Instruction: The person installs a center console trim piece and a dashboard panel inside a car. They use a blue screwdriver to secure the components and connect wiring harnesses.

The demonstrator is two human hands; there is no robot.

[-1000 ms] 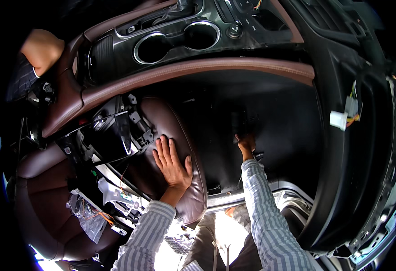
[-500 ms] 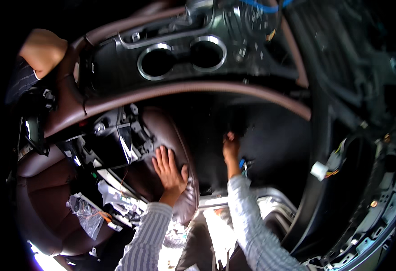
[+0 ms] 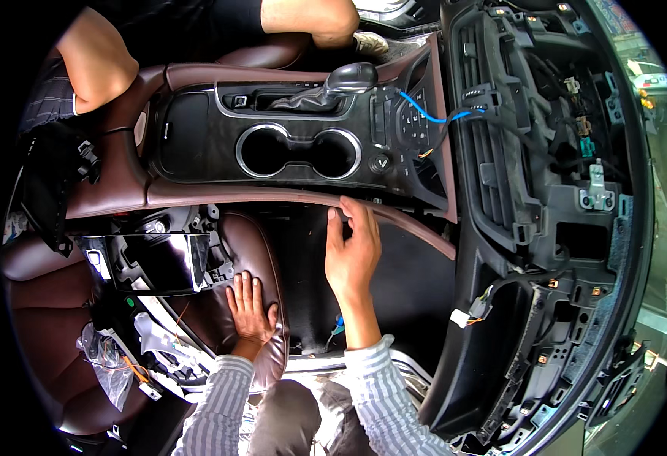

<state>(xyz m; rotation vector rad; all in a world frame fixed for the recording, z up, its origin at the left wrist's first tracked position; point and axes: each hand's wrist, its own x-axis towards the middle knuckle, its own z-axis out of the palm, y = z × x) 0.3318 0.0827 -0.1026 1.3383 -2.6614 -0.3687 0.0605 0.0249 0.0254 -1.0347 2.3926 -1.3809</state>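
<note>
My left hand [image 3: 251, 315] lies flat with fingers spread on the brown leather seat cushion [image 3: 253, 243], near its front edge. Farther forward, my right hand [image 3: 354, 254] is raised over the dark footwell floor [image 3: 417, 292]. Its thumb and fingers are stretched out and hold nothing that I can see. The fingertips overlap the brown padded edge [image 3: 394, 216] of the centre console; whether they touch it I cannot tell. Behind my right wrist is a small blue connector [image 3: 339, 325] on the floor.
The console carries two cup holders [image 3: 262, 151] and a gear lever [image 3: 351, 78]. A screen unit [image 3: 167, 262] and bagged wiring [image 3: 109, 368] lie on the seat. The opened dashboard [image 3: 493, 159] has a hanging white plug [image 3: 461, 318]. Another person's leg [image 3: 307, 19] shows beyond the console.
My right hand has moved from low over the footwell up to the console edge, its fingers now extended. The left hand stays on the seat cushion. The whole view has shifted and brightened.
</note>
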